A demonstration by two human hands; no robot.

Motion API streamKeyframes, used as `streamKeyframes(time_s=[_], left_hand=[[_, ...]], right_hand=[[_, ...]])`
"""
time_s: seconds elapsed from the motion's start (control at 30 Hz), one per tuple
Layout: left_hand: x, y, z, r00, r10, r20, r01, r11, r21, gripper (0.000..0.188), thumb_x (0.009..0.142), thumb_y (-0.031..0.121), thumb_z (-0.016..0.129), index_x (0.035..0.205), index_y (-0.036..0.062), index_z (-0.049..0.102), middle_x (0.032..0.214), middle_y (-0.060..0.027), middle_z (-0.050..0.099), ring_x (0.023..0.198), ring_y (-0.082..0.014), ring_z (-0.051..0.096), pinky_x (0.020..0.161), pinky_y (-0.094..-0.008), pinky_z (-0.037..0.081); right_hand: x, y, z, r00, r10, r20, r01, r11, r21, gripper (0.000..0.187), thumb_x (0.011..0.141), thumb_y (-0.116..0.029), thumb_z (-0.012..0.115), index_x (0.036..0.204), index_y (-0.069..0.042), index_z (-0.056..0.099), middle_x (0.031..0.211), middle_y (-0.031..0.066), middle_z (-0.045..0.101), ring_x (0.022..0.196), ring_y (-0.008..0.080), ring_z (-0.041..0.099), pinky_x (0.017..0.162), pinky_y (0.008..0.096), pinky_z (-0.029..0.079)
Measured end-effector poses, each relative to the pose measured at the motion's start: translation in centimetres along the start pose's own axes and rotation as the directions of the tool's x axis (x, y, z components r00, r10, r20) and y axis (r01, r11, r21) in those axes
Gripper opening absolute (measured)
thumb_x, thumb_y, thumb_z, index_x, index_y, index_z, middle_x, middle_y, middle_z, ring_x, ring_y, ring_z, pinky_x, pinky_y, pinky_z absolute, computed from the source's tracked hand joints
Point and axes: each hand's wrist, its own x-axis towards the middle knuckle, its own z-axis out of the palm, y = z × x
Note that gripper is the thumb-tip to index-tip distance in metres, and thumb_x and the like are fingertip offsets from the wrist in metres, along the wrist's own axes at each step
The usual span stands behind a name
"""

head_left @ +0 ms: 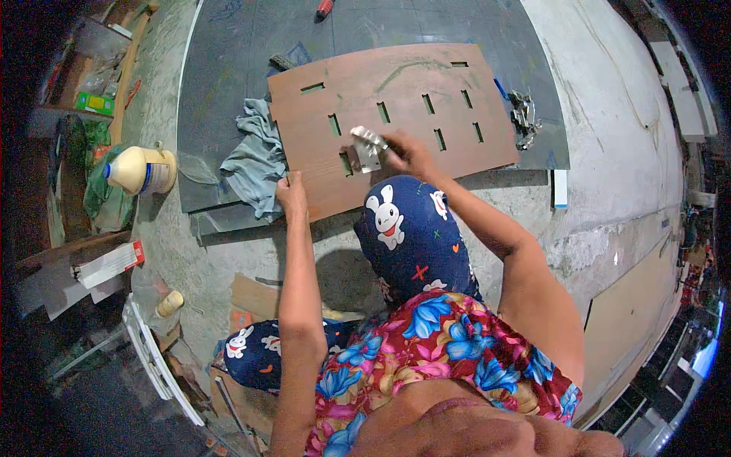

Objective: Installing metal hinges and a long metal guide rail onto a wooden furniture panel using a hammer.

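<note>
A brown board (426,84) with several dark rectangular slots lies slightly tilted in front of me. My left hand (292,194) is closed on its near left edge. Over the board's near part, my right hand (411,156) pinches a shiny silver metal piece (368,143), bent like a bracket, beside one of the slots. Its exact kind I cannot tell. A crumpled grey-green cloth (255,156) lies against the board's left side. Several similar silver metal pieces (525,118) are heaped just past its right edge.
Beneath the board is a large dark sheet (228,61) on a concrete floor (594,145). A cream jug (145,169) with a blue cap lies at the left. A red-handled tool (324,9) is at the far edge. My raised knee (415,236) sits close to the board.
</note>
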Motion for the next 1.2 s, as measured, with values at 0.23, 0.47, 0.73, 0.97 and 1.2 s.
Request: streamKeyframes(time_s=[0.23,0.47,0.73,0.97,1.2], left_hand=[[-1.3,1.1,1.1,1.0,0.012,0.004,-0.012,0.997,0.071,0.035,0.079,0.029,0.057,0.078,-0.0061,0.058,0.071,-0.0066,0.059,0.065,-0.0139,0.051,0.059,-0.0306,0.041],[-0.4,0.5,0.7,0.996,0.026,-0.089,-0.018,0.996,0.088,0.034,0.076,0.028,0.056,0.078,-0.0061,0.056,0.067,-0.0186,0.056,0.065,-0.0201,0.052,0.062,-0.0366,0.042],[0.0,-2.2,-2.2,0.972,0.021,-0.235,0.03,0.977,0.212,0.04,0.078,0.035,0.048,0.082,-0.0041,0.057,0.083,-0.0282,0.059,0.083,-0.0445,0.057,0.069,-0.0459,0.045],[-0.2,-0.1,2.6,0.982,-0.085,-0.171,0.127,0.959,0.253,0.038,0.08,0.033,0.045,0.091,-0.002,0.058,0.091,-0.0262,0.061,0.087,-0.0426,0.058,0.074,-0.0459,0.046],[-1.5,-0.2,3.1,0.956,0.065,-0.285,0.002,0.973,0.23,0.037,0.077,0.031,0.056,0.097,-0.0008,0.057,0.095,-0.023,0.061,0.089,-0.0402,0.058,0.077,-0.0447,0.046]], right_hand=[[1.4,10.0,-13.9,0.818,0.003,-0.576,-0.256,0.898,-0.359,0.037,0.08,-0.023,0.059,0.112,-0.005,0.054,0.098,0.0181,0.06,0.083,0.0308,0.06,0.073,0.0386,0.047],[1.3,16.4,-23.9,0.769,-0.138,-0.624,-0.456,0.565,-0.687,0.042,0.08,-0.031,0.056,0.112,-0.004,0.055,0.103,0.0187,0.06,0.096,0.0351,0.055,0.085,0.0416,0.042],[3.7,13.0,-18.7,0.636,0.346,-0.69,-0.77,0.333,-0.543,0.04,0.078,-0.032,0.059,0.107,-0.005,0.059,0.105,0.0156,0.06,0.096,0.0315,0.057,0.084,0.0404,0.043],[10.7,7.1,-10.9,0.932,-0.329,-0.154,0.119,0.679,-0.724,0.038,0.081,-0.026,0.061,0.116,-0.012,0.055,0.111,0.0161,0.055,0.102,0.0316,0.053,0.087,0.0379,0.042],[15.3,-11.8,10.9,0.597,-0.425,0.68,0.751,0.595,-0.287,0.057,0.067,-0.035,0.072,0.115,-0.011,0.055,0.115,0.0161,0.055,0.102,0.035,0.054,0.086,0.04,0.044]])
